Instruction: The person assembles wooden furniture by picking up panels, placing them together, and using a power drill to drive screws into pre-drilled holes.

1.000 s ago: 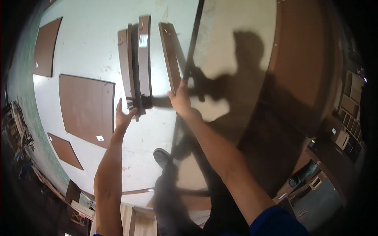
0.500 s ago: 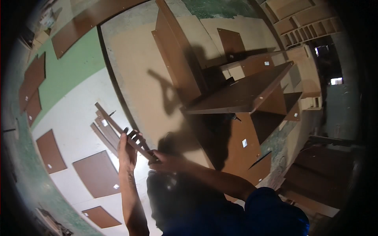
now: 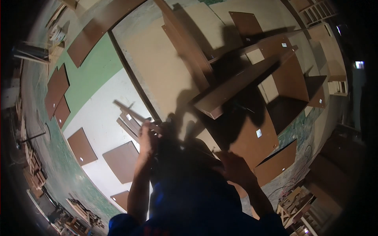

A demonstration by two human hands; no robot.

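My left hand (image 3: 147,137) is closed round a narrow brown wooden strip (image 3: 133,112), which slants up and left from the fingers. Beyond it, more brown strips (image 3: 128,126) lie on the white sheet. My right hand (image 3: 235,167) is low by my body at the right, apart from the strip; its fingers are lost in shadow. Ahead of that hand stands a partly assembled brown cabinet (image 3: 271,129), with a long narrow board (image 3: 244,84) along its near upper side.
Flat brown panels (image 3: 121,161) lie on the white and green sheets at the left. A long brown board (image 3: 189,55) stands on the tan sheet (image 3: 147,65) ahead. Scrap wood (image 3: 84,212) is piled at lower left, and pale wooden frames (image 3: 295,200) sit at lower right.
My right hand has let go of the strip's near end and moved right, toward my body. The left hand still holds the strip. The view has shifted.
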